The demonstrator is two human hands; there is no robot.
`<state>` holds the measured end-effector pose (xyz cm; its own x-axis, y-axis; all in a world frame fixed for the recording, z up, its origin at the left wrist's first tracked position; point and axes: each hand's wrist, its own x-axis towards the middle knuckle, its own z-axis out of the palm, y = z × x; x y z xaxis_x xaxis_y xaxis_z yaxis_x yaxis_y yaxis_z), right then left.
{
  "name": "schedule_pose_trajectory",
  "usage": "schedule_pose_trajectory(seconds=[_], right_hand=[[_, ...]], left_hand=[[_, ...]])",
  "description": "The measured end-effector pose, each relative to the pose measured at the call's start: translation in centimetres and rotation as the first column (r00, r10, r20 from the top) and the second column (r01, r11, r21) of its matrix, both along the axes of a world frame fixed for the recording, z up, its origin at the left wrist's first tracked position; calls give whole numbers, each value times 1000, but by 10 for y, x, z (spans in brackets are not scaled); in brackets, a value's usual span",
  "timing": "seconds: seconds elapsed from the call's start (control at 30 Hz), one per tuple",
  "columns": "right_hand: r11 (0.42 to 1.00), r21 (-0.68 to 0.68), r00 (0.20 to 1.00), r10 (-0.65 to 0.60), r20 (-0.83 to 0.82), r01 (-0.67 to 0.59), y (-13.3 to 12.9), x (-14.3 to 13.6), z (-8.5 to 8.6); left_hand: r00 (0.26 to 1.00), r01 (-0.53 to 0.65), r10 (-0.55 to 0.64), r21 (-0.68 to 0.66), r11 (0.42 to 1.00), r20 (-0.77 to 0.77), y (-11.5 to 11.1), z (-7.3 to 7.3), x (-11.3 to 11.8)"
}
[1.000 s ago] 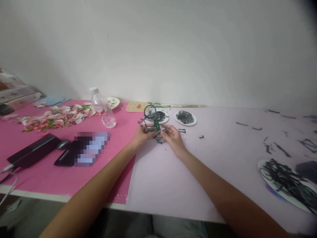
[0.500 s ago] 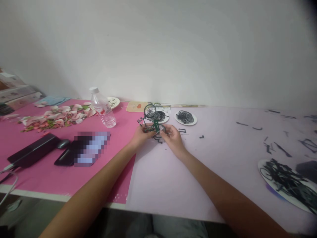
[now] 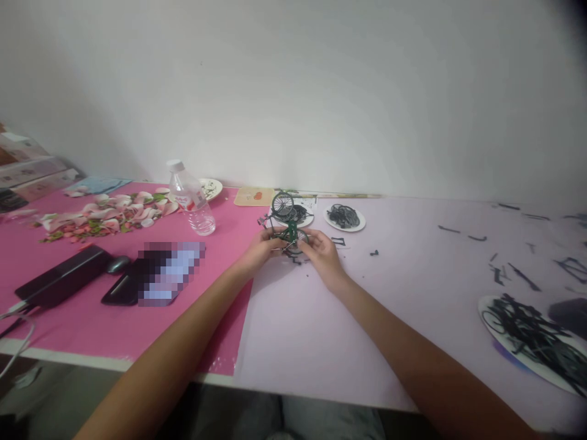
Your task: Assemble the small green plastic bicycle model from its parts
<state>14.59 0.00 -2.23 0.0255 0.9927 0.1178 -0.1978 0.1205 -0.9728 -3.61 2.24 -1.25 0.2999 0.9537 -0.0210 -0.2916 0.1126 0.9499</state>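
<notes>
A person is sitting at the surface point(image 3: 293, 348), both arms stretched forward, and a small model bicycle point(image 3: 292, 230) is resting between the two hands over the near edge of the pale covering, just in front of a small white plate point(image 3: 310, 220). The left hand point(image 3: 259, 252) is gripping it low on the handlebar side; the right hand point(image 3: 324, 255) is pinching it near the lower wheel point(image 3: 303, 236), thumb pressing on that side. The bicycle is tilting, its other wheel point(image 3: 283, 206) pointing up and away.

As far as I'm judging, the build is well along: two wheels, a frame and what looks like a handlebar point(image 3: 264, 220) are all showing together. Whether everything is seated firmly I'm not able to tell, since fingers are covering the middle.

Plenty is lying unjoined. A second small plate point(image 3: 360, 227) is holding a heap of dark rings, a larger plate point(image 3: 490, 300) is carrying a tangle of dark pieces, and loose bars point(image 3: 523, 277) are lying near it. A little frame-shaped piece point(image 3: 338, 241) is sitting just beside the right hand.
</notes>
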Motion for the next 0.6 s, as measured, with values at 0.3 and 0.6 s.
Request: schedule_pose_trajectory(seconds=[0.3, 0.6], right_hand=[[999, -52, 1000, 4, -29, -5, -2, 1, 2], [998, -68, 1000, 11, 6, -11, -3, 0, 4]], left_hand=[[976, 27, 3, 135, 991, -219, -5, 4, -1], [962, -22, 80, 215, 976, -262, -4, -4, 1]])
